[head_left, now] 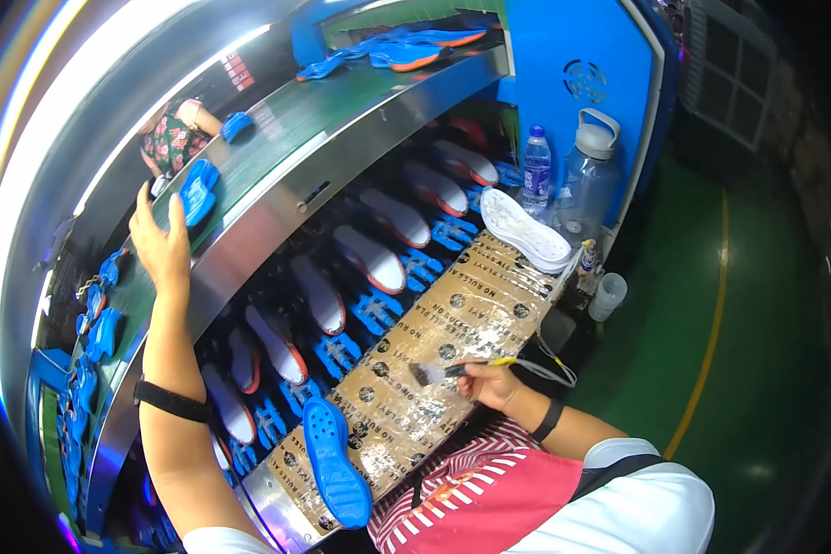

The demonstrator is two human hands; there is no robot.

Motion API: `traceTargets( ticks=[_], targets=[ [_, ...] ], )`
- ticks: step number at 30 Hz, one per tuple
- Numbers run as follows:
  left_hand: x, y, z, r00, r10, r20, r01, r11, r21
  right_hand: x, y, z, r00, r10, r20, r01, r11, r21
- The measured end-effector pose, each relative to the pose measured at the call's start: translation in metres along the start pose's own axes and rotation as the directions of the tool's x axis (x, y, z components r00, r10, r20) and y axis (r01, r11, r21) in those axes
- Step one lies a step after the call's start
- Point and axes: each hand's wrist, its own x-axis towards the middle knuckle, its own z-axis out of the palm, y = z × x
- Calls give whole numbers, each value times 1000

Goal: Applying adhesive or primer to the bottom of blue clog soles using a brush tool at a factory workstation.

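My left hand (163, 242) reaches over the green conveyor belt with its fingers and thumb spread. Close by its thumb lies a blue moulded shoe piece (197, 192); I cannot tell whether they touch. In my right hand (492, 384) is a flat brush (427, 373) with pale bristles, held by its dark handle over the cardboard-covered bench (399, 403). A pale cord or tube (549, 374) loops behind that hand. A blue shoe sole (336, 462) rests at the bench's near left end, and a white sole (524, 231) lies at its far end.
Under the conveyor's metal edge (277, 198), several shoes with white-and-orange soles (369, 258) sit on blue racks (376, 312). A water bottle (536, 166), a large jug (586, 180) and a plastic cup (608, 296) stand at right. Another person (175, 134) is across the belt.
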Motion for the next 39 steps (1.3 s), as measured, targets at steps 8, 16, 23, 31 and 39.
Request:
traceTargets(
  ticks=[8,16,23,31,39],
  targets=[
    [24,182,140,906,32,423,35,988,-149,-55,-89,-19,957,-241,-164,236,970,-51],
    [53,359,243,670,-347,656,378,920,102,-138,-134,-60,762,-493,-420,497,861,-109],
    [68,387,305,619,-458,638,487,861,146,-161,-146,-52,559,-589,-584,576,782,-238],
    [99,291,356,576,-667,473,687,81,-722,-130,-161,-44,623,-591,-513,523,802,-290],
    [104,176,269,691,-433,579,613,-74,-787,-121,-153,-36,697,-540,-472,470,841,-268]
  ],
)
